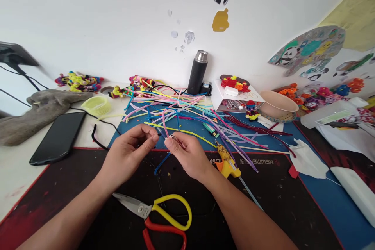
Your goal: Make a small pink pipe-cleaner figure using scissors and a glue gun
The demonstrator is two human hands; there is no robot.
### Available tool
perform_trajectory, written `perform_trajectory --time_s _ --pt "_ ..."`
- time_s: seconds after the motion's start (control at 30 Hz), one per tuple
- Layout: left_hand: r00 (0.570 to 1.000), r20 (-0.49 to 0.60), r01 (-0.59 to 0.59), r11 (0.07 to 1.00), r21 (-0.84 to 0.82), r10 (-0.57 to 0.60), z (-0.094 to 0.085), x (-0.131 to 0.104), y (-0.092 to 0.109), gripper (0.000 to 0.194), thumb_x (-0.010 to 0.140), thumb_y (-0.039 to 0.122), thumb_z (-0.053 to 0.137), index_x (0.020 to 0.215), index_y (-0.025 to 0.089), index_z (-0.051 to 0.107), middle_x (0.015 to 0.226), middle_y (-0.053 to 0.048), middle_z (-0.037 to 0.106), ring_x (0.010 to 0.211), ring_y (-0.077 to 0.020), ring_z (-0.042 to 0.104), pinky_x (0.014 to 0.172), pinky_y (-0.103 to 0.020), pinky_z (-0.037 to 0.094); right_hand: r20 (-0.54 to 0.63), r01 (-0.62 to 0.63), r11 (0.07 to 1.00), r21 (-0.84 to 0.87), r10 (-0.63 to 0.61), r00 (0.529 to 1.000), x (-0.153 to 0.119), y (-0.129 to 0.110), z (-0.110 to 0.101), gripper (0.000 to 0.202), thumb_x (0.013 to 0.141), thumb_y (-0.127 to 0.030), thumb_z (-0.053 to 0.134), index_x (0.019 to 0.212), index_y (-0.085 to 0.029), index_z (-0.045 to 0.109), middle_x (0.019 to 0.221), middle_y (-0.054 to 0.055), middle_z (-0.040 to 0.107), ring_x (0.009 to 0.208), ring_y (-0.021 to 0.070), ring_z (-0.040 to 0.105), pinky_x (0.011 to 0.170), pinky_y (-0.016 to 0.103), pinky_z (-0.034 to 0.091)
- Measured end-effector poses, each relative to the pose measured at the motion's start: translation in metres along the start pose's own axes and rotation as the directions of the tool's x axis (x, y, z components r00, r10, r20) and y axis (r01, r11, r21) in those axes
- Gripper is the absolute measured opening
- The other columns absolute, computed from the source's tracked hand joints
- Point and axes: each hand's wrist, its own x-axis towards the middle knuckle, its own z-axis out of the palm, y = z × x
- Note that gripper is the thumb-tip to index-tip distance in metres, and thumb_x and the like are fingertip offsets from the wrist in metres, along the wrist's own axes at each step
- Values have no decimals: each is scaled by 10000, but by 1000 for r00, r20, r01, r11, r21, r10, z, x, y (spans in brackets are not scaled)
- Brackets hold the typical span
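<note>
My left hand (pixel 131 150) pinches a small black piece (pixel 159 134) between thumb and forefinger. Just to its right, my right hand (pixel 187 152) is closed on a small pink-and-white item (pixel 172 136), mostly covered by the fingers. A pink pipe cleaner (pixel 164 119) rises from beside my right fingertips. The two hands are close but apart, above the front edge of a pile of coloured pipe cleaners (pixel 187 105). Below them, scissors (pixel 146 209) with one yellow and one red handle lie on the dark mat (pixel 88 187).
A yellow glue gun (pixel 228 162) lies right of my right hand. On the left are a black phone (pixel 58 138) and a yellow coil (pixel 96 105). Behind stand a black flask (pixel 198 72), a white box (pixel 234 99) and a beige bowl (pixel 278 103). A white bottle (pixel 334 113) lies far right.
</note>
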Motion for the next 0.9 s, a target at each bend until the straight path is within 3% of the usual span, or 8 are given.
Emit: perform_trajectory --time_s 0.27,0.57,0.9 --pt "999 -15 -31 999 40 32 -2 -2 -1 297 942 511 810 921 218 765 811 -12 691 733 -176 618 683 -275 508 -51 -18 987 -161 10 999 -2 1 6 587 1041 -649 580 662 -237 402 628 -65 356 616 119 324 594 323 233" --pt "986 103 149 966 -211 -130 4 2 -1 419 834 581 918 848 199 747 748 6 637 681 -141 531 616 -236 451 -76 -39 969 -244 21 997 -3 3 14 512 993 -595 560 655 -238 415 599 -58 382 584 117 325 571 326 208" --pt "977 104 212 921 -326 -188 5 4 -3 435 755 572 972 805 191 768 741 14 610 634 -115 469 568 -229 387 -83 -25 958 -284 2 997 -4 3 18 456 981 -531 549 660 -237 417 599 -53 405 589 122 336 579 325 220"
